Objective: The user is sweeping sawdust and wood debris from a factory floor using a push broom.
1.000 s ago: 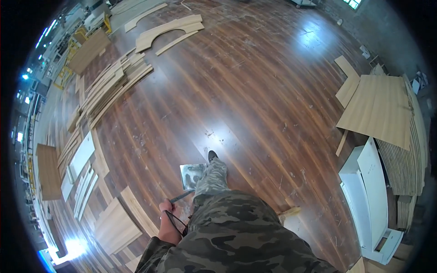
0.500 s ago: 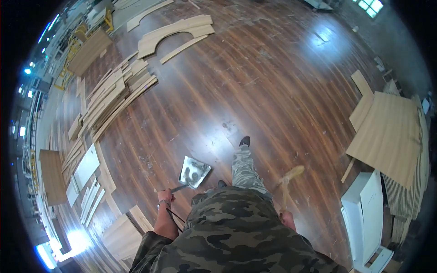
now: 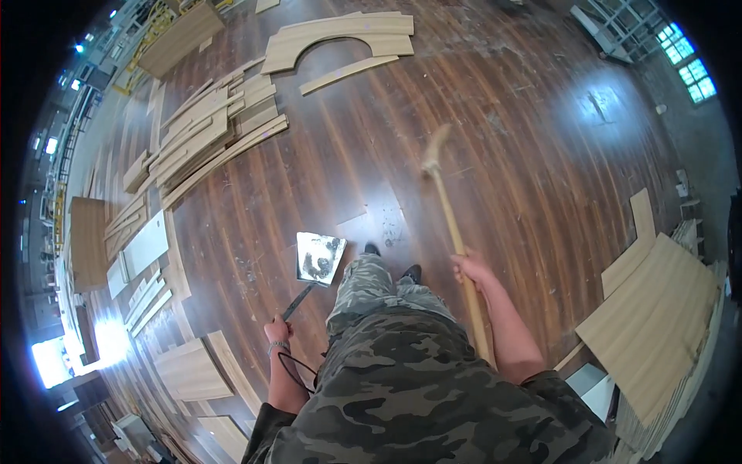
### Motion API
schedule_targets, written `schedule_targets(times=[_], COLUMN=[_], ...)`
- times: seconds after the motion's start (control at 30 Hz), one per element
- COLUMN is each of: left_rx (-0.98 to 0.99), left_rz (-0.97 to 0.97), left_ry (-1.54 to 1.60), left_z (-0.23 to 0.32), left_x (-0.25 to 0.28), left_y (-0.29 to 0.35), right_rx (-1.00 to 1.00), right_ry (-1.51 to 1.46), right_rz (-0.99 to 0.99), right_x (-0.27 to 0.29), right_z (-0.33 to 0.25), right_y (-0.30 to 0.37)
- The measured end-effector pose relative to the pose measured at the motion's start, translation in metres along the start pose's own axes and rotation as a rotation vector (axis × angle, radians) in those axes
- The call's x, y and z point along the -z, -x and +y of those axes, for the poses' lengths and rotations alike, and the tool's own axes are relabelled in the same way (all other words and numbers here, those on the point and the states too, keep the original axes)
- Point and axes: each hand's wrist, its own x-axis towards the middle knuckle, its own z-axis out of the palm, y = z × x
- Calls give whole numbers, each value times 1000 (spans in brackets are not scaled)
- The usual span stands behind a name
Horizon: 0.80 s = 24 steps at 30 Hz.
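My left hand (image 3: 279, 330) is closed round the dark handle of a metal dustpan (image 3: 319, 258). Dark smudges mark the pan's shiny face, and it hangs ahead of my left leg. My right hand (image 3: 473, 269) grips the long pale handle of a broom (image 3: 450, 210). That handle slants forward from beside my right hip. At its far end the tan broom head (image 3: 437, 148) is smeared by motion, so I cannot tell whether it touches the brown wooden floor (image 3: 371, 139).
Wooden boards (image 3: 209, 139) lie heaped at the left, with an arched panel (image 3: 340, 42) beyond them. Large panels (image 3: 657, 317) are stacked at the right. White pieces (image 3: 143, 251) lie left of the dustpan. A metal frame (image 3: 618, 31) stands at the far right.
My right hand has come forward from beside my hip, swinging the broom out ahead of me. The dustpan stays in my left hand. My legs have stepped, and the view has shifted.
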Motion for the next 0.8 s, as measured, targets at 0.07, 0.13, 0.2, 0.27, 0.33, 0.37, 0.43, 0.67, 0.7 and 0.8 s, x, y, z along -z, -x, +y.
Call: schedule_targets(times=[0.07, 0.13, 0.2, 0.27, 0.33, 0.37, 0.43, 0.67, 0.7, 0.8], left_rx=[51, 116, 162, 190, 174, 173, 169, 88, 78, 83], left_rz=[29, 62, 79, 41, 48, 38, 28, 29, 2, 6], left_ry=[28, 36, 58, 16, -60, -66, -124, -263, -221, -217], left_z=[15, 20, 21, 58, 92, 110, 146, 242, 250, 275], left_x=[-31, -44, -52, -83, -106, -119, -130, -148, -154, -183], left_y=[1, -13, -28, -31, -37, -38, -42, -55, -60, -60], right_rx=[-37, -59, -3, 32, 12, 11, -29, -52, -12, -5], right_ry=[37, 51, 118, 89, 183, 179, 254, 205, 123, 349], right_rz=[-76, -142, -339, -335, -370, -359, -394, -58, -48, 130], right_x=[-16, -37, -62, -74, -94, -96, -104, 29, 58, 132], right_z=[-49, -87, -121, -147, -175, -185, -201, -283, -299, -362], right_y=[-18, -45, -75, -104, -132, -150, -179, -232, -245, -283])
